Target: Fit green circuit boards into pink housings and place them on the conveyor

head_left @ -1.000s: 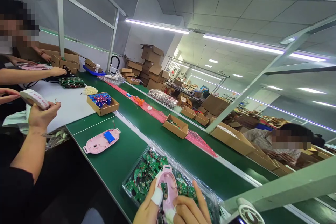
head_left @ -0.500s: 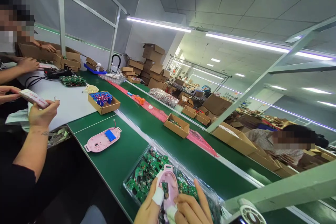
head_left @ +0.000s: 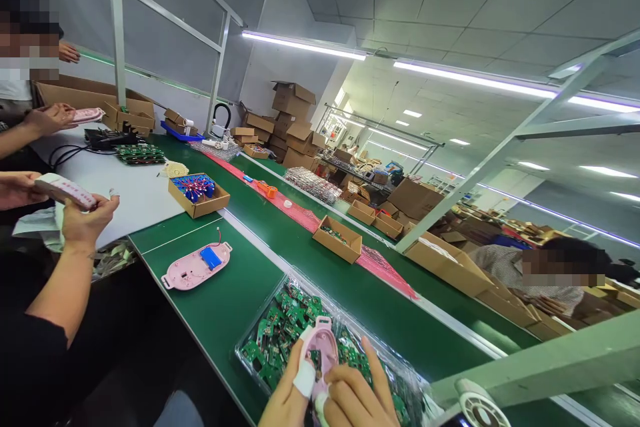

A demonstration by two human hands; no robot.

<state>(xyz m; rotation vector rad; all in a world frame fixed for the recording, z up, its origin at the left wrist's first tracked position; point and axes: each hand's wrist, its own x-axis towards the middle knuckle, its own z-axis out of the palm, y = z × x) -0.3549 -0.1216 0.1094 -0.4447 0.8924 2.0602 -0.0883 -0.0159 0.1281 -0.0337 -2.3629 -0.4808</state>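
Observation:
My left hand (head_left: pixel 289 390) grips a pink oval plastic housing half (head_left: pixel 327 343), which stands tilted with its hollow side toward me. White tape wraps the left thumb. My right hand (head_left: pixel 357 390) closes on the housing's right and lower edge, its bent fingers over the hollow and its index finger raised. The housing's lower end is hidden by my hands. Beneath them lies a clear tray (head_left: pixel 243 355) heaped with green circuit boards (head_left: pixel 275 320). Another pink housing half (head_left: pixel 193 272) lies on the green bench to the left, with a blue battery pack (head_left: pixel 211 258) in it.
A carton of blue packs with red wires (head_left: pixel 199 195) stands beyond that housing. A small carton (head_left: pixel 336 240) sits past the tray. A metal frame post (head_left: pixel 540 360) and a small fan (head_left: pixel 483 407) are at right. Co-workers' hands (head_left: pixel 85 220) hold pink-and-white parts at left.
My right fingers have shifted slightly over the housing's lower part, with the index finger moved a little left. At far left, a co-worker's hand has lifted a pink housing; their other hand has risen.

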